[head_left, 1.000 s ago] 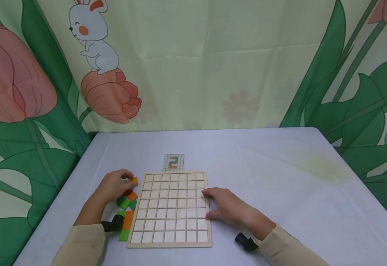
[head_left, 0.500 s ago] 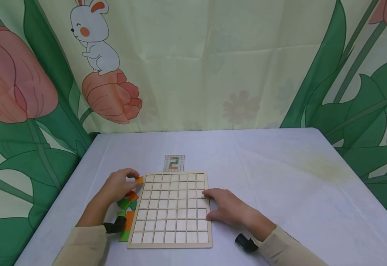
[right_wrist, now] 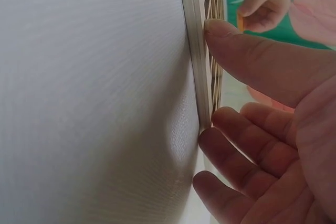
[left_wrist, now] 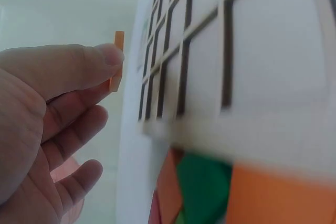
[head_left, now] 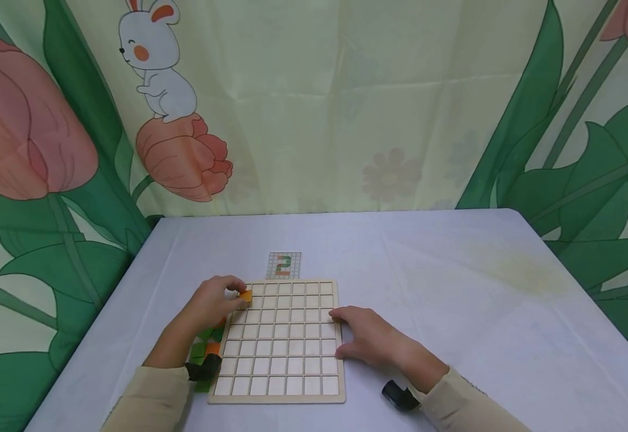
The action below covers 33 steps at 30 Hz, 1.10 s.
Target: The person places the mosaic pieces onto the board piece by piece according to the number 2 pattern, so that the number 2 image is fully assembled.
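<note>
My left hand (head_left: 212, 304) pinches a small orange tile (head_left: 246, 296) between thumb and fingers. The tile is over the far left corner of a wooden grid board (head_left: 276, 366); in the left wrist view it stands on edge, apart from the board. At the board's right side, my right hand (head_left: 373, 337) rests its thumb and fingertips against the rim, fingers spread. In the right wrist view, the thumb (right_wrist: 252, 56) touches the edge. The grid's visible squares hold no tiles.
Several green and orange tiles (head_left: 198, 351) lie along the board's left side, partly hidden by the left hand and its wrist camera (head_left: 204, 367). A small pattern card (head_left: 284, 265) with a coloured figure lies beyond the board's far edge. White cloth covers the table (head_left: 454, 300).
My left hand has moved right with the orange tile, from beside the board to above its far left corner. The right hand has stayed at the board's right edge.
</note>
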{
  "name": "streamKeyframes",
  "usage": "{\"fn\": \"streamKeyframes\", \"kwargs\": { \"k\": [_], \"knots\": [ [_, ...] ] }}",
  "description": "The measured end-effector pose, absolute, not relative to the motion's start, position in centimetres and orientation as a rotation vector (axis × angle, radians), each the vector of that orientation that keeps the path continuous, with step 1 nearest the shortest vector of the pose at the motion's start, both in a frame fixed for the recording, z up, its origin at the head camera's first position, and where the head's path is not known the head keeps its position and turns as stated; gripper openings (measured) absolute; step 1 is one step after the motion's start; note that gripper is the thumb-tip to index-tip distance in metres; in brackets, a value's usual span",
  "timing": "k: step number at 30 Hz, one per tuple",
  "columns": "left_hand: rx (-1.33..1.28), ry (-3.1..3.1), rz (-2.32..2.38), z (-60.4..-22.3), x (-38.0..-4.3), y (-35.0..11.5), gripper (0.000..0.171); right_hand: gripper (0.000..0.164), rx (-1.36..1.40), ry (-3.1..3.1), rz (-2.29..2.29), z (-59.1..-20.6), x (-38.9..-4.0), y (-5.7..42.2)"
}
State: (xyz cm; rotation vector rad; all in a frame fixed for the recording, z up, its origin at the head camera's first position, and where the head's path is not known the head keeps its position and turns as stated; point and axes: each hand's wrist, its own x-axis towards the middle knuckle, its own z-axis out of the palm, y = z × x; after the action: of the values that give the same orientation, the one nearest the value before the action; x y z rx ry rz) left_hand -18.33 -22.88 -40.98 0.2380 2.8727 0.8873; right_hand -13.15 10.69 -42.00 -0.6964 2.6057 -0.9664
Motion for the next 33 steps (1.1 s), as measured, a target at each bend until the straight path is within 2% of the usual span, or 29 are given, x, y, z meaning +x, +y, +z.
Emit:
{"fn": "streamKeyframes", "kwargs": {
  "k": [7, 33],
  "knots": [
    [0.319, 2.884, 0.863, -41.4, -18.1, -21.6, 0.02, 0.068, -0.679, 2.594, -0.979, -42.1, -13.0, 10.7],
    [0.342, 2.883, 0.816, -42.3, -18.8, -19.6, 0.018, 0.066, -0.688, 2.625, -0.958, -42.2, -12.9, 10.8]
  ]
}}
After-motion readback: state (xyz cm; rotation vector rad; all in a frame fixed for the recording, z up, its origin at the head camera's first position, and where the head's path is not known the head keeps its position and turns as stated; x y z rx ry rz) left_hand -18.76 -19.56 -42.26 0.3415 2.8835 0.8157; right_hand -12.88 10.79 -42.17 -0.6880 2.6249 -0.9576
